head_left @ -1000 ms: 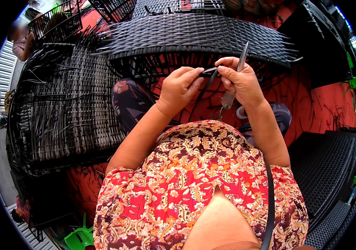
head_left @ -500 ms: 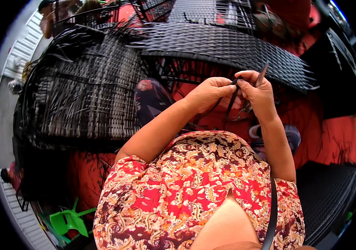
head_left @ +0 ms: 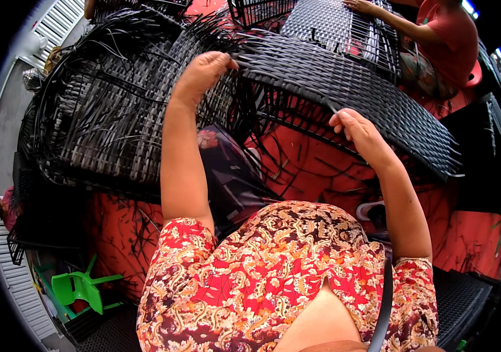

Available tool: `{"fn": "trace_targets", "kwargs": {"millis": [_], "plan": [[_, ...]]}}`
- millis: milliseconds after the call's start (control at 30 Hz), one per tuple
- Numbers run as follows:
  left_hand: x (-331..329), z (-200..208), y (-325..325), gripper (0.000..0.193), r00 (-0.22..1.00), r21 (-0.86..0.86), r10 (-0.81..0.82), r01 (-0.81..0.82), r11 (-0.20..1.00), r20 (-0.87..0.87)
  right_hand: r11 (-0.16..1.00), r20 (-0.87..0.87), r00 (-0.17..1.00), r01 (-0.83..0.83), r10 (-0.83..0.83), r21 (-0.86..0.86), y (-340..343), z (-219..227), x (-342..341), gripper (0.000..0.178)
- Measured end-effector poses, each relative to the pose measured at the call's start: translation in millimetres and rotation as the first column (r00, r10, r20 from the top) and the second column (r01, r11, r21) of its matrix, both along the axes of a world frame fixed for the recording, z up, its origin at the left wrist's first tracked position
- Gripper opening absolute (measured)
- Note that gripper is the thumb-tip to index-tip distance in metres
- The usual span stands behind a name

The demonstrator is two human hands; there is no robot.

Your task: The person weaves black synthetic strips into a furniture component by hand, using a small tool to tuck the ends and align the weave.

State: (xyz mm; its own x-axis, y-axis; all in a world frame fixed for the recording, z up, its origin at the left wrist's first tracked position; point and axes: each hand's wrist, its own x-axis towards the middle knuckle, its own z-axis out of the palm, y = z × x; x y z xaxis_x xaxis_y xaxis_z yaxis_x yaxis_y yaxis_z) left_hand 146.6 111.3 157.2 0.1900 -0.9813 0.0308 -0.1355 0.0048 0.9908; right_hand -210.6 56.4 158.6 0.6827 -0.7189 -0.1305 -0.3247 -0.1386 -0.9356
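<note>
My left hand (head_left: 205, 75) is raised over the gap between two woven pieces, its fingers pinched together at the left end of a long dark grey woven panel (head_left: 344, 79). What lies in that pinch is hidden among the dark strands. Lower and to the right, my right hand (head_left: 357, 130) is closed near the panel's front edge. From its fingers a thin, pointed grey metal tool (head_left: 333, 109) sticks out, mostly covered by the hand. Left of my arms stands a large piece of black and grey weaving (head_left: 109, 129), with many loose strand ends along its upper rim.
A person in a red shirt (head_left: 452, 38) sits at the upper right, one hand on a lighter woven panel (head_left: 315, 23). Cut black strands litter the red floor (head_left: 303, 158). A green plastic chair (head_left: 83, 287) stands at the lower left; dark woven pieces (head_left: 458, 299) lie lower right.
My hands, together on a black strip before, have come apart. The left has gone up and left to the strand ends, while the right is slightly lower. The view has shifted, showing more of the other person.
</note>
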Motion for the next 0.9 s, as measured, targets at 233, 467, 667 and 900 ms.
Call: {"fn": "trace_targets", "kwargs": {"millis": [233,467,667,900], "plan": [[-10,-21,-30,0.02,0.996,0.021,-0.057,0.055,0.998,0.07,0.856,-0.173,0.985,-0.078,-0.014,-0.511,-16,34,45,0.021],[-24,-25,-26,0.026,0.988,0.16,-0.151,0.155,0.975,-0.037,0.803,-0.494,0.861,-0.21,-0.118,-0.558,-34,32,80,0.021],[-23,-38,-36,0.024,0.96,0.268,-0.271,0.244,0.932,0.066,0.622,-0.511,0.84,-0.303,-0.183,-0.722,-46,14,86,0.025],[-34,-29,-45,0.021,0.919,0.304,-0.389,0.355,0.884,0.059,0.634,-0.638,0.731,-0.378,-0.243,-0.674,-36,36,73,0.029]]}}
